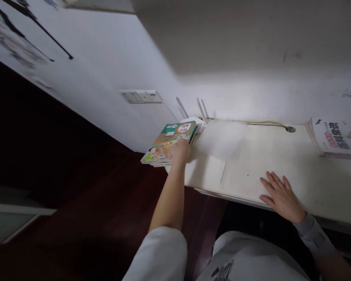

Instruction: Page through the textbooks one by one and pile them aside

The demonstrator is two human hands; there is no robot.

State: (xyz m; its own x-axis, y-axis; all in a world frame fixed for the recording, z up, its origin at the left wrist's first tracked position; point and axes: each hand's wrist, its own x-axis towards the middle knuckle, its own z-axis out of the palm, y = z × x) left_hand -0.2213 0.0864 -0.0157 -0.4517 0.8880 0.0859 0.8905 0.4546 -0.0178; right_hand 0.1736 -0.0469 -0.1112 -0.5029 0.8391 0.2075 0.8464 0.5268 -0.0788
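At the desk's left end, a small stack of books lies with a green, colourfully illustrated textbook [163,136] on top, its left part reaching past the desk edge. My left hand [180,150] is closed on the right side of this stack; some of its fingers are hidden. My right hand [282,197] rests flat on the white desk [236,171] near the front edge, fingers spread and holding nothing. Just behind the stack sits a white router [199,124] with upright antennas, partly covered by the books.
A white book stack [336,136] lies at the desk's right. A yellow cable [266,121] runs along the wall to a cable hole [290,129]. Wall sockets [140,96] are at the left, and a dark red floor [111,203] lies below.
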